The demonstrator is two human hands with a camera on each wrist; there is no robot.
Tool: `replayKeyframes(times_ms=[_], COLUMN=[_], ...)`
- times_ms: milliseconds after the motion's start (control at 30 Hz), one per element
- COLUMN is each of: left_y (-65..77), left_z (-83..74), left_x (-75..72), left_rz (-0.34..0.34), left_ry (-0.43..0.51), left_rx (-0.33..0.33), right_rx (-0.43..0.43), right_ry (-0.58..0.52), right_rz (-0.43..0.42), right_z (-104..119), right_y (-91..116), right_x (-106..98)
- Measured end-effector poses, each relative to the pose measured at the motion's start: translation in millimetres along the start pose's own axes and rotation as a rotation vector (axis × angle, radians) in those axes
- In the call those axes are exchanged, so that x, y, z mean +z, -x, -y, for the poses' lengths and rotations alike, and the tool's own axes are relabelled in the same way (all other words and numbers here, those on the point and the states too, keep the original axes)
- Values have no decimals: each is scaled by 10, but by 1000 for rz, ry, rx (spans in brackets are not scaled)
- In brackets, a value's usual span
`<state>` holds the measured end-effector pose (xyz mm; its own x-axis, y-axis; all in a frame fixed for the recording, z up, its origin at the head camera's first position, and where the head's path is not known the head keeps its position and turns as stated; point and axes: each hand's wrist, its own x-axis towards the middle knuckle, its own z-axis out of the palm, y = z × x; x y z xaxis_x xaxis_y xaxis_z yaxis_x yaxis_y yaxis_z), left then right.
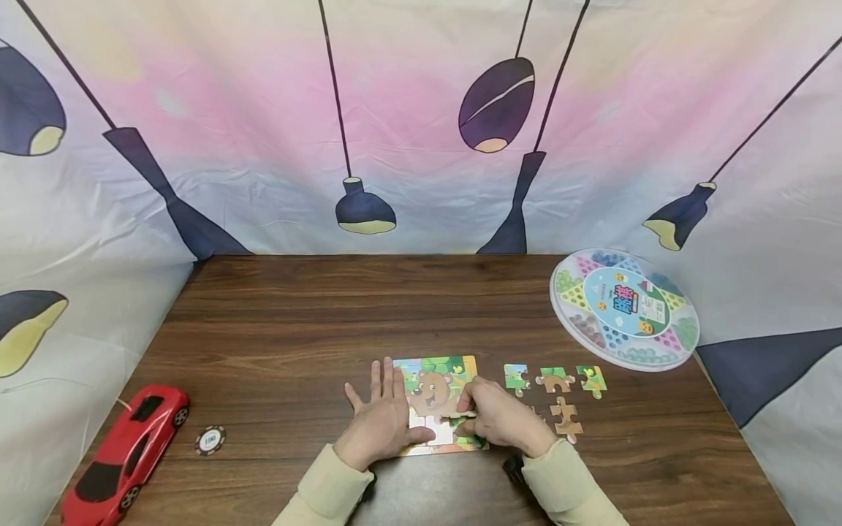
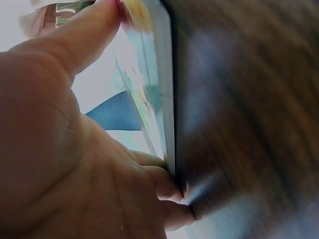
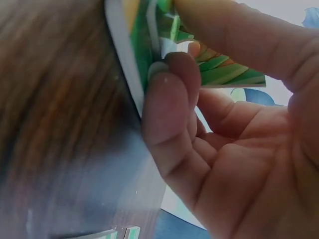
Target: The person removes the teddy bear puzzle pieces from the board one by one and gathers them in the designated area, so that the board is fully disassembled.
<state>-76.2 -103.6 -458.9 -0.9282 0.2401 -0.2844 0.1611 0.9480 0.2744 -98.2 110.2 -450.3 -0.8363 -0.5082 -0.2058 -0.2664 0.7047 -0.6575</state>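
A bear jigsaw puzzle [image 1: 437, 365] lies flat in its tray on the table, with a pale bare patch low in the picture. My left hand [image 1: 381, 424] rests along its left edge, fingers spread and straight, thumb lying over the lower part. In the left wrist view the thumb [image 2: 94, 35] touches the puzzle's surface. Over the right half, my right hand [image 1: 496, 413] pinches a jigsaw piece [image 1: 463, 415] between thumb and fingers, held tilted just above the picture. The right wrist view shows green on this piece [image 3: 234, 74]; the fingers hide part of it.
Several loose jigsaw pieces [image 1: 566, 418] lie right of the puzzle, one partly hidden by the right hand. A round board-game case [image 1: 559, 299] sits at the back right. On the left are a red toy car [image 1: 121, 460] and a poker chip [image 1: 210, 440]. A printed cloth [image 1: 421, 109] hangs behind.
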Motion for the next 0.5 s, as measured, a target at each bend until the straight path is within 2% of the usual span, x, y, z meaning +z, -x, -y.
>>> replayKeyframes(times_ms=[300,500], left_y=[5,0], left_z=[-2,-2], left_x=[-18,-17], left_rz=[-1,0], left_ry=[2,8], left_rx=[-6,-4], right_rx=[3,45], right_ry=[-38,-46], right_rz=[-32,-67], right_z=[-10,-35], right_y=[22,41], right_x=[18,23])
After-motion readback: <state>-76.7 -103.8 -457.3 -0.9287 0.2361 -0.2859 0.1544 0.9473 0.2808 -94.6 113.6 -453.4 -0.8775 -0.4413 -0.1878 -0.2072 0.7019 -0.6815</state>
